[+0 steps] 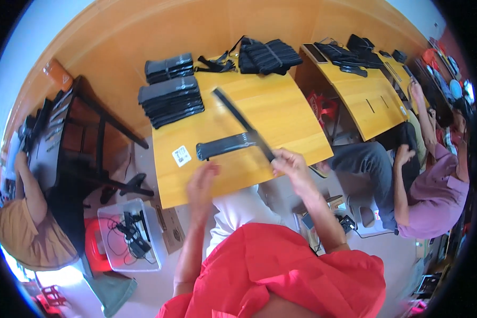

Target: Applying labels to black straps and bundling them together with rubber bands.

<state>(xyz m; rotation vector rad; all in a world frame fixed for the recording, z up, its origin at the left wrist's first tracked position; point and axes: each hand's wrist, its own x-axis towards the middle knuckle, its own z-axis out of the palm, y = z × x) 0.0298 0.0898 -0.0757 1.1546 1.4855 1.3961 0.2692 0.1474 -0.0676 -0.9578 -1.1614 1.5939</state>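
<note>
From my remote seat I see an orange-brown wooden panel wall curving across the back, with a smooth bluish-white wall surface at upper left and another pale stretch at upper right. In front of the panelling I make out a rectangular yellow wood-topped desk, its grain shining softly under the light. Well to its left stands a dark table with black legs; to its right, across a gap, I see a second yellow wooden table. Below spreads a pale pinkish-grey floor. A bluish-white glow flares at far right; I cannot tell its source.
</note>
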